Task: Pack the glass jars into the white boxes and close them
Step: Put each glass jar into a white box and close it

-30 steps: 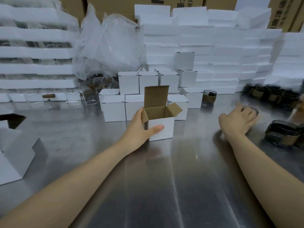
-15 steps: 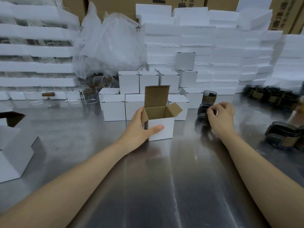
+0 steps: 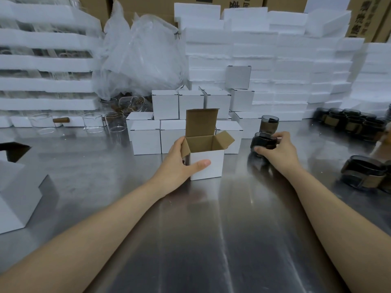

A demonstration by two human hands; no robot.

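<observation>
Hidden, cropped and blurred

The left hand (image 3: 179,163) had its fingers behind the open white box (image 3: 208,163), out of my sight, and its palm covered that side wall. The right hand (image 3: 277,153) wrapped the dark jar (image 3: 262,142), hiding its right side. More dark jars (image 3: 364,174) ran off the right edge, and a white folded box (image 3: 17,197) off the left. Print on the brown cartons (image 3: 364,17) up top was cropped and unreadable. Glassware (image 3: 131,102) under the plastic bag (image 3: 139,56) was a blur.
</observation>
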